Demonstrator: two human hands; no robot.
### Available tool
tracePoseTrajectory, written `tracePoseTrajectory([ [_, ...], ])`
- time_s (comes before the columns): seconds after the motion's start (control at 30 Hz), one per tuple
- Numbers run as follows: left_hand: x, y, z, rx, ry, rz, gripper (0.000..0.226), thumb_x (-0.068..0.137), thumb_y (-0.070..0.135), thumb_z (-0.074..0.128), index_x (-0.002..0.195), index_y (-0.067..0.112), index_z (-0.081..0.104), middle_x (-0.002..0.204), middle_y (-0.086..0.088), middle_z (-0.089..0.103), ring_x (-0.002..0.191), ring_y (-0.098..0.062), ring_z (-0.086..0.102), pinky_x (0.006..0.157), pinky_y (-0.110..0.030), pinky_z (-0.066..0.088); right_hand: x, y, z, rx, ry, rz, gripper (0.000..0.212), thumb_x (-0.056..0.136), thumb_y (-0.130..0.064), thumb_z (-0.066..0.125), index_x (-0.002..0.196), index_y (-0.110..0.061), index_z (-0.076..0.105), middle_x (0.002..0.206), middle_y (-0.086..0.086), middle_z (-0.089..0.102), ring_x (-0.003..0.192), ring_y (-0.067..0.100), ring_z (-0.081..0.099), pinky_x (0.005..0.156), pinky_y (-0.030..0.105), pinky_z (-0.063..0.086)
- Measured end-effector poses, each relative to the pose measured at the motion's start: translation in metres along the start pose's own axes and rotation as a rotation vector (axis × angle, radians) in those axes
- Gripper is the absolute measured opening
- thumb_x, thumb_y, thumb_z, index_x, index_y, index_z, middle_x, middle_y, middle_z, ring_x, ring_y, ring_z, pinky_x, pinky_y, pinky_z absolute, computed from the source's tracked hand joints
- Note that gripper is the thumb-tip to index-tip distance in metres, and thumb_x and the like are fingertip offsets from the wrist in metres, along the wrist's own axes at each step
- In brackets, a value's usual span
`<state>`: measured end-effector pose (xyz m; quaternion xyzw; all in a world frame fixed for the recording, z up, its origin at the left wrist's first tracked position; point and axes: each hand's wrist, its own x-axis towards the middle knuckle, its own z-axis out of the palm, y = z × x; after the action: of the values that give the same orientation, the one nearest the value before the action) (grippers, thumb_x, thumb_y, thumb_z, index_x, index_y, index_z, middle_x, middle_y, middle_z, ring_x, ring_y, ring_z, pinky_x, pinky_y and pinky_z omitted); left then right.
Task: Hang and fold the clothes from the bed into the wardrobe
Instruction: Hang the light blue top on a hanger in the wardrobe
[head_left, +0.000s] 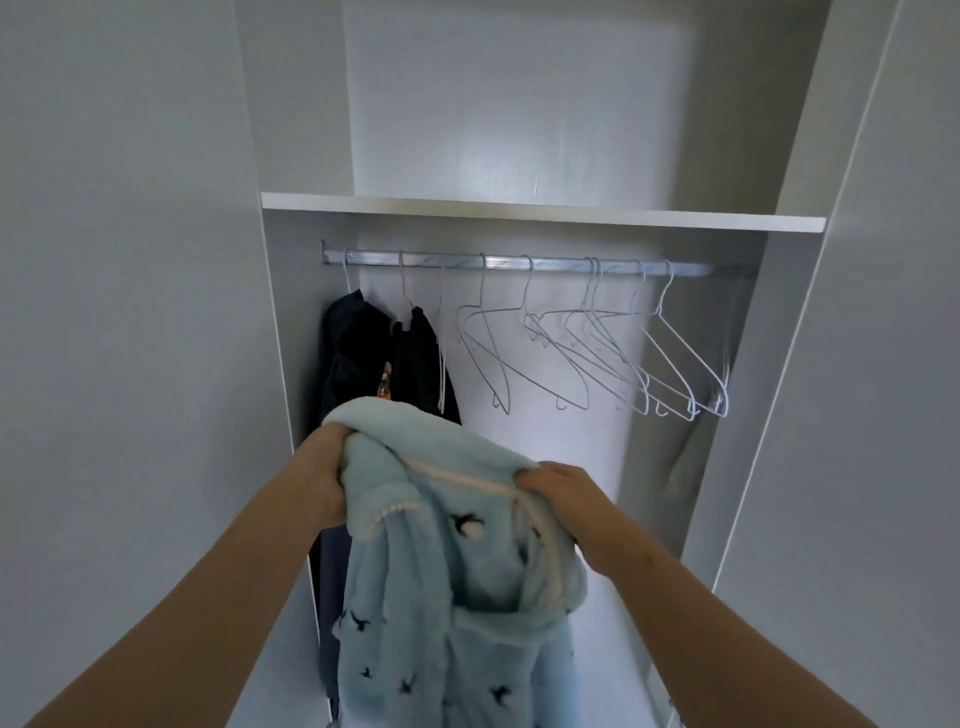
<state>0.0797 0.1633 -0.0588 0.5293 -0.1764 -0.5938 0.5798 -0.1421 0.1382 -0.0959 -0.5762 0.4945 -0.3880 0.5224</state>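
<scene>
A fluffy light-blue robe (447, 597) with small dark bird prints and white trim hangs in front of me, held up by both hands at its collar. My left hand (324, 470) grips the left side of the collar. My right hand (563, 493) grips the right side. Behind it the open white wardrobe shows a metal rail (519, 262) with several bare white wire hangers (597, 353). Two dark garments (384, 358) hang at the rail's left end.
A white shelf (540, 213) runs above the rail. The wardrobe's side panels stand left (280, 338) and right (748, 364). A pale garment or shadow (696, 452) shows at the far right inside.
</scene>
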Motion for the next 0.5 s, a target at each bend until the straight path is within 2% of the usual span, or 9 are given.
tracePoseTrajectory([
  [0.1,0.014,0.017,0.011,-0.102,-0.008,0.074,0.024,0.096,0.026,0.047,0.091,0.007,0.061,0.058,-0.013,0.064,0.064,-0.027,0.056,0.063,-0.032,0.051,0.032,-0.003,0.01,-0.058,-0.103,0.043,0.009,0.086,-0.016,0.06,0.092,-0.014,0.066,0.088,0.005,0.065,0.08,0.02,0.059,0.072,0.029,0.049],
  [0.17,0.023,0.027,0.018,-0.158,-0.004,0.112,0.028,0.097,0.026,0.043,0.09,0.004,0.059,0.057,-0.013,0.065,0.068,-0.026,0.054,0.064,-0.037,0.045,0.061,-0.006,0.014,-0.058,-0.121,0.032,0.022,0.086,-0.014,0.06,0.108,-0.016,0.063,0.103,0.006,0.063,0.09,0.02,0.058,0.076,0.029,0.05],
  [0.23,0.034,0.037,0.024,-0.215,0.021,0.158,0.03,0.099,0.025,0.037,0.107,0.003,0.057,0.067,-0.014,0.06,0.067,-0.025,0.052,0.065,-0.035,0.044,0.093,-0.015,0.019,-0.041,-0.136,0.015,0.026,0.087,-0.009,0.057,0.111,-0.015,0.061,0.103,0.007,0.062,0.089,0.02,0.057,0.071,0.025,0.048],
  [0.3,0.044,0.045,0.028,-0.215,0.087,0.232,0.031,0.1,0.021,0.03,0.124,0.012,0.048,0.069,-0.011,0.054,0.061,-0.022,0.052,0.063,-0.033,0.042,0.125,-0.023,0.023,0.011,-0.121,0.015,0.022,0.088,-0.004,0.054,0.107,-0.012,0.061,0.091,0.007,0.061,0.078,0.017,0.055,0.063,0.021,0.044],
  [0.33,0.051,0.052,0.03,-0.212,0.121,0.258,0.029,0.101,0.02,0.027,0.121,0.014,0.047,0.061,-0.01,0.057,0.054,-0.021,0.056,0.058,-0.031,0.043,0.144,-0.028,0.025,0.038,-0.105,0.005,0.017,0.09,-0.003,0.052,0.101,-0.011,0.061,0.085,0.006,0.059,0.071,0.016,0.053,0.06,0.02,0.042],
  [0.4,0.062,0.066,0.031,-0.219,0.134,0.256,0.042,0.103,0.019,0.022,0.106,-0.003,0.059,0.041,-0.011,0.057,0.038,-0.019,0.058,0.047,-0.028,0.047,0.181,-0.031,0.029,0.08,-0.056,0.0,0.014,0.091,-0.003,0.049,0.092,-0.007,0.062,0.075,0.005,0.054,0.061,0.014,0.047,0.056,0.021,0.038],
  [0.43,0.068,0.074,0.031,-0.239,0.127,0.243,0.051,0.103,0.021,0.024,0.089,-0.01,0.063,0.041,-0.013,0.058,0.039,-0.023,0.059,0.049,-0.028,0.049,0.2,-0.033,0.032,0.092,-0.031,-0.006,0.015,0.09,-0.003,0.048,0.093,0.0,0.062,0.072,0.006,0.051,0.059,0.015,0.044,0.055,0.022,0.036],
  [0.47,0.069,0.079,0.032,-0.246,0.134,0.234,0.052,0.102,0.022,0.027,0.08,-0.011,0.06,0.047,-0.016,0.061,0.041,-0.026,0.06,0.062,-0.03,0.051,0.214,-0.033,0.035,0.096,0.014,-0.016,0.018,0.089,-0.002,0.047,0.096,0.009,0.06,0.07,0.006,0.047,0.057,0.015,0.04,0.054,0.024,0.034],
  [0.5,0.075,0.085,0.034,-0.249,0.147,0.255,0.046,0.101,0.021,0.029,0.081,-0.01,0.056,0.054,-0.015,0.065,0.038,-0.025,0.059,0.071,-0.029,0.049,0.231,-0.033,0.038,0.086,0.033,-0.022,0.019,0.088,-0.002,0.046,0.094,0.012,0.059,0.069,0.006,0.044,0.056,0.015,0.038,0.053,0.024,0.031],
])
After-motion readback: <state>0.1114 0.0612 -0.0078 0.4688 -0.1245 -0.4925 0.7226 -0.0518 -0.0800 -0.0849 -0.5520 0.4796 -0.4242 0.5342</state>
